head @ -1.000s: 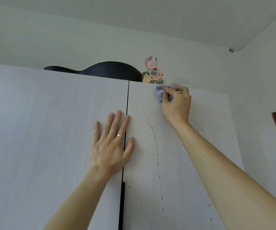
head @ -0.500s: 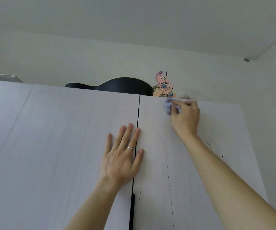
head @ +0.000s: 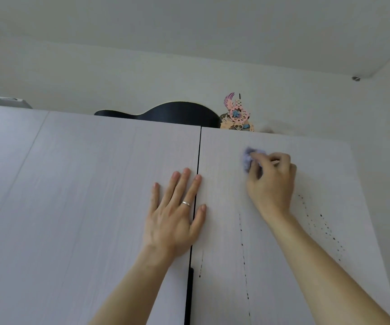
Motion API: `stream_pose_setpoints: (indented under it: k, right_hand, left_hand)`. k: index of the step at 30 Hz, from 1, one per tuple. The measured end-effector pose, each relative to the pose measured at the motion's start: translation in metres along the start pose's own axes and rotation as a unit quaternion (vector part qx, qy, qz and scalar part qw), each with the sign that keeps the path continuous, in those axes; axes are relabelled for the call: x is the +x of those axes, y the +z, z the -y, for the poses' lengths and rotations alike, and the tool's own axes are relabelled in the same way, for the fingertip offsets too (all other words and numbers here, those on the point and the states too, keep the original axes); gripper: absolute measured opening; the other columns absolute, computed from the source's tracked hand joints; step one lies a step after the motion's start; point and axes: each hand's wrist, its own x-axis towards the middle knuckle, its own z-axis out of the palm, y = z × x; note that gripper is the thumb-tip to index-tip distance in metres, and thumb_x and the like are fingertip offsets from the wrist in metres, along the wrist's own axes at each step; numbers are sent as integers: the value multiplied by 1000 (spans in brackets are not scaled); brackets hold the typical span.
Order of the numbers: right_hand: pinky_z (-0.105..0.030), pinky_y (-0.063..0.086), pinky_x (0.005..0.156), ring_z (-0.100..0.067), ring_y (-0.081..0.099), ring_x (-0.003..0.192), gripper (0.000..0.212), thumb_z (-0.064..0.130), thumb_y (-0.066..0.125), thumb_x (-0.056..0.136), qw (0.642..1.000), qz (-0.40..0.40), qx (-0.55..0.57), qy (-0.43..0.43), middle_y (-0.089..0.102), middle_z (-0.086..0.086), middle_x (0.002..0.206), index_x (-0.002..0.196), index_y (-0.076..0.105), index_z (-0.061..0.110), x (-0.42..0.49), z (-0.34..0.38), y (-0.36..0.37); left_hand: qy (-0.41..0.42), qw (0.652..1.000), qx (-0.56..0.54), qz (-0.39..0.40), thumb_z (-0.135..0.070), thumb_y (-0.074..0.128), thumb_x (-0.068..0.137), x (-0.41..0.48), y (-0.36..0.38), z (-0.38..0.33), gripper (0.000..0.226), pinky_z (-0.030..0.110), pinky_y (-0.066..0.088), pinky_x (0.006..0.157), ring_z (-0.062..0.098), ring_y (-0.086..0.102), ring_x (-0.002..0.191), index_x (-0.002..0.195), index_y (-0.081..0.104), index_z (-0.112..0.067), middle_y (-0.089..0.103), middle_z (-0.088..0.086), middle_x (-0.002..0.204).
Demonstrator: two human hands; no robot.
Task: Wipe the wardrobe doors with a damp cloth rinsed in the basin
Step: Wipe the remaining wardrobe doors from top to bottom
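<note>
Two pale wood-grain wardrobe doors fill the view, the left door (head: 95, 195) and the right door (head: 224, 184), split by a dark gap. My left hand (head: 175, 214) lies flat with straight fingers across that gap, a ring on one finger. My right hand (head: 270, 181) grips a small bluish cloth (head: 248, 158) bunched against the upper part of the right door. Lines of dark drips (head: 243, 254) run down the right door below the cloth, with more specks (head: 320, 226) toward its right edge.
On top of the wardrobe lie a black curved case (head: 172, 113) and a pink and blue ornament (head: 236, 116). A grey box corner (head: 6, 102) shows at the far left. The white wall and ceiling lie behind; a third panel (head: 4, 148) continues leftward.
My right hand with the cloth has come down from the top edge of the right door. The view has tilted up slightly. My left hand stays flat on the gap.
</note>
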Motion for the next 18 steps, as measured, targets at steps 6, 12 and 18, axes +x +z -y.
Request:
stream_pose_setpoints:
  k: [6,12,18]
  right_hand:
    - [-36,50,72,-29,49,90,26,40,61,95,975,89,60,-193,57,-5,106,112,75,26,-43,6,-16]
    - [-33,39,95,-34,47,99,23,27,58,100,998,-16,-3,55,53,-12,117,117,73,20,35,-80,-35]
    - [-29,39,83,-32,51,88,16,22,67,92,999,1,29,34,55,-7,108,106,76,22,-31,-41,-36]
  left_hand:
    - [-22,1000,8,3,-54,22,97,-1,-4,0,66,51,8,125,10,1,155,160,14,-38,7,-12,168]
    - [-102,994,-32,20,-47,15,89,8,-10,-37,69,49,-12,122,10,-10,154,158,9,-45,1,-12,168]
    - [-126,991,-35,19,-50,18,99,8,-3,-46,61,51,-17,121,11,-17,153,157,-1,-49,-8,-11,168]
